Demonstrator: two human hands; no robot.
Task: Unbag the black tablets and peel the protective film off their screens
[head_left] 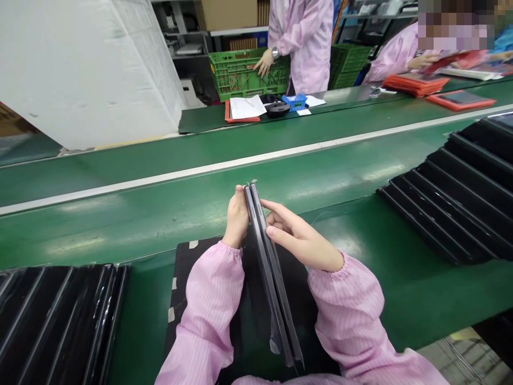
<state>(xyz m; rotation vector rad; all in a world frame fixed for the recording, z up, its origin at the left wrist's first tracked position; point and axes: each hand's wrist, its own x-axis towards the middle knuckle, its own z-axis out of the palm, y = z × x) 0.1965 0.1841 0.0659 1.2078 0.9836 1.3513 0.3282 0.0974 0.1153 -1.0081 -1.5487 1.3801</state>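
Two slim dark grey tablets (269, 267) stand on edge side by side, their long edges showing rows of small speaker holes. My left hand (237, 218) grips them from the left at their far end. My right hand (298, 235) presses its fingers against their other face. Pink striped sleeves with elastic cuffs cover both my forearms. Beneath the tablets lies a black mat (188, 272) with small pale tape marks, partly hidden by my arms.
Stacks of film-wrapped black slabs (444, 198) lie on the green conveyor belt (160, 224), with more (52, 321) at lower left. Beyond a white rail, a co-worker's hand rests on a green crate (248, 74). Another co-worker handles red-orange trays (417, 84) at far right.
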